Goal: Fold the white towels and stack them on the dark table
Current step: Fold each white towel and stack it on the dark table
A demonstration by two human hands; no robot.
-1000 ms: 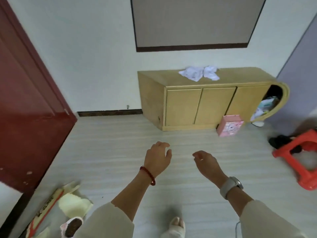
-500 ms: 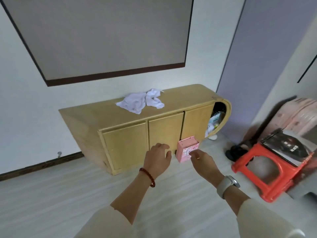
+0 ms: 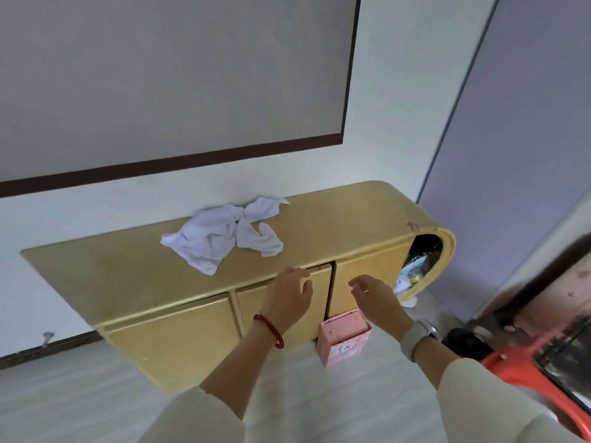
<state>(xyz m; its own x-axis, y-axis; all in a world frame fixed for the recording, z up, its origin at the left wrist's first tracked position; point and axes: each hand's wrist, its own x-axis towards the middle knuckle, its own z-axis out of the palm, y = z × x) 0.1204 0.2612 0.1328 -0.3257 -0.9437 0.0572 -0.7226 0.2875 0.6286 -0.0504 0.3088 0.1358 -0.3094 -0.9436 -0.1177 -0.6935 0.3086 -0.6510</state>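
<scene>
Fingers (image 3: 295, 276) of the left hand (image 3: 287, 302) were loosely spread and held nothing, and the right hand (image 3: 375, 300) was likewise slack and empty, both raised in front of the yellow wooden cabinet (image 3: 128, 276). The white towels (image 3: 224, 235) lay in a crumpled heap on the cabinet top, beyond both hands and untouched; how many were in the heap could not be told. No dark table was in view. Because the pieces were tangled together, a one-handed snatch would probably drag the whole bundle, and a loose end might slide off the front edge onto the floor beside the pink box (image 3: 343, 340).
</scene>
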